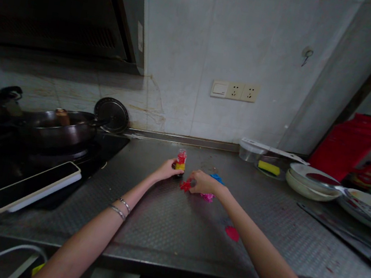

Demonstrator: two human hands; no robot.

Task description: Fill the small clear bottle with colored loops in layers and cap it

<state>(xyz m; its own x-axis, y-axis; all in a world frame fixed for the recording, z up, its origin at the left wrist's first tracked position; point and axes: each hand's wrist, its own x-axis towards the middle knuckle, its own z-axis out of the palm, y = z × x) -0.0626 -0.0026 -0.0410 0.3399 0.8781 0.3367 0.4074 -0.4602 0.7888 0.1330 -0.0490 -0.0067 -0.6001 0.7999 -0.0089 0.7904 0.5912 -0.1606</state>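
A small clear jar with red and yellow contents stands upright on the metal countertop. Wrapped around its lower part is my left hand, fingers closed on it. My right hand, just to the right of the jar, pinches a clump of small red pieces close to the countertop. Partly hidden by that hand are a pink clump and a blue clump. What the clumps are made of is too small to tell. A flat red round piece lies nearer the front edge, beside my right forearm.
At left, a phone-like device with a cable lies by the stove, near a wok. At right are stacked bowls, a yellow sponge, a plastic cup, a knife and a red thermos.
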